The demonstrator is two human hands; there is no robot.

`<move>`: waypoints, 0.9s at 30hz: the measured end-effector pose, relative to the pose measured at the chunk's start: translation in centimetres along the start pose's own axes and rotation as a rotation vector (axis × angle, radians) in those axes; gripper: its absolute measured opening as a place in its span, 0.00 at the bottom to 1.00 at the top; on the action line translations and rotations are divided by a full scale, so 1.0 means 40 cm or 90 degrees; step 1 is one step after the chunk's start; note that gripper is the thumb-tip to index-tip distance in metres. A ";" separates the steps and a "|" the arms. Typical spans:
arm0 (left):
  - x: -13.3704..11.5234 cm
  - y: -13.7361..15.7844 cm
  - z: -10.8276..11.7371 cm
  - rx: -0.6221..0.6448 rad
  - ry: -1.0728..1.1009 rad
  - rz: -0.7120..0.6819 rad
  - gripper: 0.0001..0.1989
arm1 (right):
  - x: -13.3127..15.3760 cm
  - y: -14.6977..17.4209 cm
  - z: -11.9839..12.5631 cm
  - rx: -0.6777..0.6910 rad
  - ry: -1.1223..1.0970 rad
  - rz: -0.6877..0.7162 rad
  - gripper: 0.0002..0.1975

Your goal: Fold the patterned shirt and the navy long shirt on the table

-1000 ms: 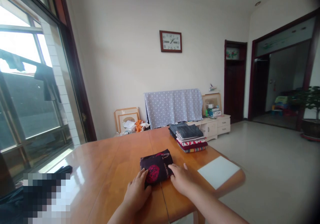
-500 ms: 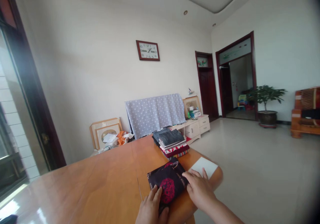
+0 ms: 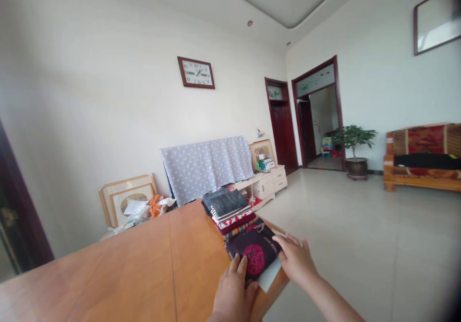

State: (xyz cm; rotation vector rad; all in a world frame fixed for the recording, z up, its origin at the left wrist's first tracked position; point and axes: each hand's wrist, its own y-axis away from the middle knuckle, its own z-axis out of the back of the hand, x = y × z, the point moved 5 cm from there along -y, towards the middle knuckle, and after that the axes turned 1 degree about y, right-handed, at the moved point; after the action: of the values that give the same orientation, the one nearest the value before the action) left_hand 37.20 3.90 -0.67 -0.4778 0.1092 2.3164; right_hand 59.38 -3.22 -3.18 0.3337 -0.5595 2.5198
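A folded dark garment point(image 3: 265, 239) with a round red print and small lettering lies near the table's right edge, against the near side of a stack of folded clothes point(image 3: 230, 202). My left hand point(image 3: 233, 283) grips its near-left edge, fingers on top and thumb at the near side. On the garment's right edge my right hand point(image 3: 296, 258) has its fingertips closed; its thumb is partly hidden. Beneath the garment, a flat white sheet point(image 3: 270, 278) shows at the near-right side.
The wooden table point(image 3: 137, 269) ends just right of the garment. Beyond it stand a cloth-covered panel point(image 3: 209, 166), a low white cabinet point(image 3: 279, 179), and framed pictures point(image 3: 111, 199) with bags. A potted plant point(image 3: 356, 166) and a wooden sofa point(image 3: 425, 163) are at the right.
Both hands have moved the garment onto the white sheet and up against the clothes stack. The view has turned to the right, showing more of the sofa.
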 end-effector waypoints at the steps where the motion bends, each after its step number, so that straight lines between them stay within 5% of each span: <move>1: -0.003 -0.011 -0.003 0.000 0.002 0.001 0.37 | -0.006 -0.009 -0.003 -0.003 0.001 -0.006 0.31; 27: 0.039 -0.091 -0.029 -0.047 0.029 -0.018 0.35 | -0.051 -0.071 -0.061 0.039 -0.029 -0.033 0.34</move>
State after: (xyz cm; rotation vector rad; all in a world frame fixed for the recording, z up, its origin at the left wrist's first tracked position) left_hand 39.11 7.28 -2.09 -0.5654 0.0376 2.2885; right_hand 62.34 -0.85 -5.12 0.4240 -0.4846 2.4882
